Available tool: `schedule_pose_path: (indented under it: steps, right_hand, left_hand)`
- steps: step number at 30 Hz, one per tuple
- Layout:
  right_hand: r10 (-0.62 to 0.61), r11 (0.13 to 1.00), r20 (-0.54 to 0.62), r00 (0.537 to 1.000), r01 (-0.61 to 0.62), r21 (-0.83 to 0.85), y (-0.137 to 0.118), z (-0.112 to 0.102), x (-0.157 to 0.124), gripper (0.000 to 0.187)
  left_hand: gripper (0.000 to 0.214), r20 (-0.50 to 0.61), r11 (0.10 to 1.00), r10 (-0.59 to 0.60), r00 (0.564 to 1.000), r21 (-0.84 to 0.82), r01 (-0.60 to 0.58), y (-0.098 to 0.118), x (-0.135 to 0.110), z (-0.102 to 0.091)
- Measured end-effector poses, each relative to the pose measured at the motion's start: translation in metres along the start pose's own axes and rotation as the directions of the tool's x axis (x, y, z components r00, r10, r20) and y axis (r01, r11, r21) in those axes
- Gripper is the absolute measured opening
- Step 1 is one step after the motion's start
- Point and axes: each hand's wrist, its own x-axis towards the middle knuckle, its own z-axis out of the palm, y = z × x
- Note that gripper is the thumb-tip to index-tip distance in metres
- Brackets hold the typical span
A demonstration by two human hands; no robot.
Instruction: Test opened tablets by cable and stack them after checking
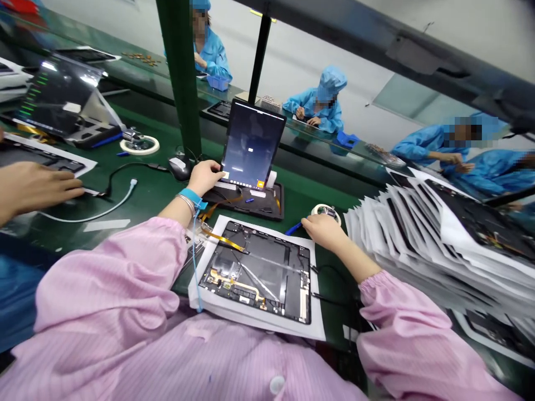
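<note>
An upright tablet screen [253, 142], lit dark with a row of icons along its bottom, leans over a black tray [273, 207]. My left hand [204, 178], with a blue wrist strap, pinches the screen's lower left edge. In front of me lies an opened tablet housing [267, 273] on white sheets [259, 329], its flex cables and circuit parts exposed. A yellow flex cable [225, 240] runs over its upper left edge. My right hand [324, 230] is closed at the end of a blue stick-like tool [293, 228], just beyond the housing's upper right corner.
A white tape roll [326, 210] lies behind my right hand. Tall stacks of housings and white sheets [388, 245] stand at right. At left are a neighbour's hand [37, 186], a white cable [100, 216], a black mouse [179, 166] and another screen [58, 94]. A green post [178, 72] rises behind.
</note>
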Motion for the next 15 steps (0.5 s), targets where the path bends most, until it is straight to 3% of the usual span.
schedule_pose_path:
  steps: [4, 7, 8, 10, 12, 13, 15]
  right_hand:
    - [0.023, 0.998, -0.041, 0.999, -0.020, 0.062, 0.009, 0.003, 0.002, 0.022]
    - [0.127, 0.987, -0.085, 0.988, -0.117, 0.107, 0.007, -0.004, -0.006, 0.018]
    - [0.193, 0.975, -0.114, 0.975, -0.178, 0.130, 0.003, -0.007, -0.013, 0.017]
    - [0.380, 0.899, -0.218, 0.899, -0.303, 0.317, -0.010, -0.014, -0.030, 0.014]
    - [0.588, 0.673, -0.243, 0.771, -0.301, 0.676, -0.029, -0.019, -0.051, 0.009]
    - [0.660, 0.492, -0.182, 0.729, -0.237, 0.838, -0.040, -0.019, -0.061, 0.009]
    - [0.684, 0.153, -0.013, 0.730, -0.127, 0.980, -0.059, -0.017, -0.077, 0.013]
  left_hand:
    - [0.037, -0.029, 1.000, 0.009, 1.000, -0.013, -0.009, 0.004, -0.002, -0.006]
    - [0.042, -0.118, 0.998, 0.056, 0.991, 0.016, -0.055, 0.024, -0.016, -0.016]
    - [0.040, -0.103, 0.997, 0.076, 0.992, 0.022, -0.074, 0.033, -0.023, -0.020]
    - [0.035, 0.061, 0.993, 0.119, 0.991, 0.019, -0.121, 0.054, -0.040, -0.024]
    - [0.031, 0.327, 0.983, 0.164, 0.931, 0.023, -0.182, 0.072, -0.059, -0.025]
    - [0.030, 0.471, 0.975, 0.186, 0.862, 0.024, -0.223, 0.079, -0.069, -0.023]
    - [0.028, 0.711, 0.948, 0.211, 0.671, 0.018, -0.317, 0.090, -0.087, -0.019]
